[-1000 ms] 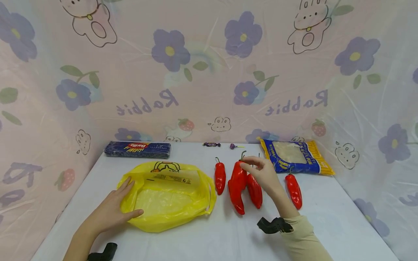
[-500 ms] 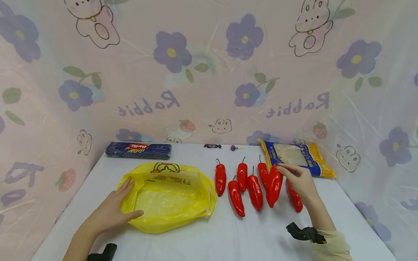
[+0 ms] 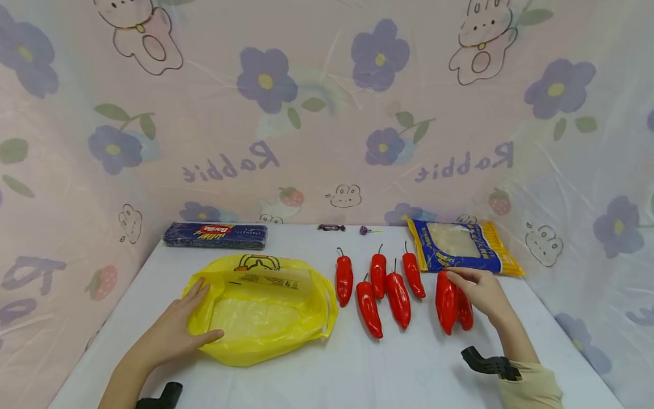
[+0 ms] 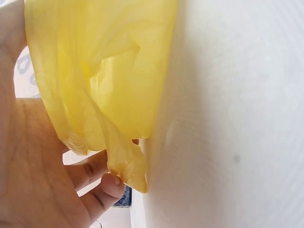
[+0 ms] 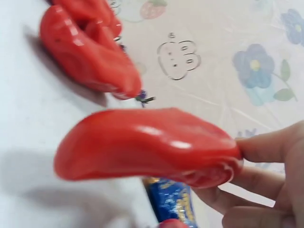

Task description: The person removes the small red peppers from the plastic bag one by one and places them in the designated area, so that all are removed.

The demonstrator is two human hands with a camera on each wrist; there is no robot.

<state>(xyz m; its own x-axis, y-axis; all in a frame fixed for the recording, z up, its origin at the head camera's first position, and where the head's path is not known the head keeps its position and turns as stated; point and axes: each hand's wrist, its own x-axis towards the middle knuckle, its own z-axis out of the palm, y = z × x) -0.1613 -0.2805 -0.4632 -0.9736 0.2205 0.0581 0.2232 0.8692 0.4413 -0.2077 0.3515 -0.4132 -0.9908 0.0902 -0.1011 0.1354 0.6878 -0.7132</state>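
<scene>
My left hand [image 3: 176, 324] rests at the left side of a yellow plastic bag [image 3: 258, 318], fingers spread and thumb stretched along its opening. In the left wrist view the bag's thin film [image 4: 128, 90] hangs beside the palm. By its stem end, my right hand [image 3: 480, 289] pinches a red chili pepper [image 3: 447, 304], which hangs tip down; the right wrist view shows its glossy side [image 5: 147, 147]. This pepper partly covers another red pepper [image 3: 465, 311] behind it. Several more red peppers [image 3: 398, 301] lie between the bag and my right hand.
A dark blue spaghetti pack [image 3: 214, 235] lies at the back left. A wrapped candy [image 3: 331, 227] and a lollipop [image 3: 364, 230] lie at the back middle. A blue and yellow food packet [image 3: 460, 244] is at the back right. A patterned curtain [image 3: 317, 130] stands behind the table.
My right hand has carried the pepper rightward from among the other peppers, to beside the rightmost one, and lowered it. The left hand and the bag have stayed in place.
</scene>
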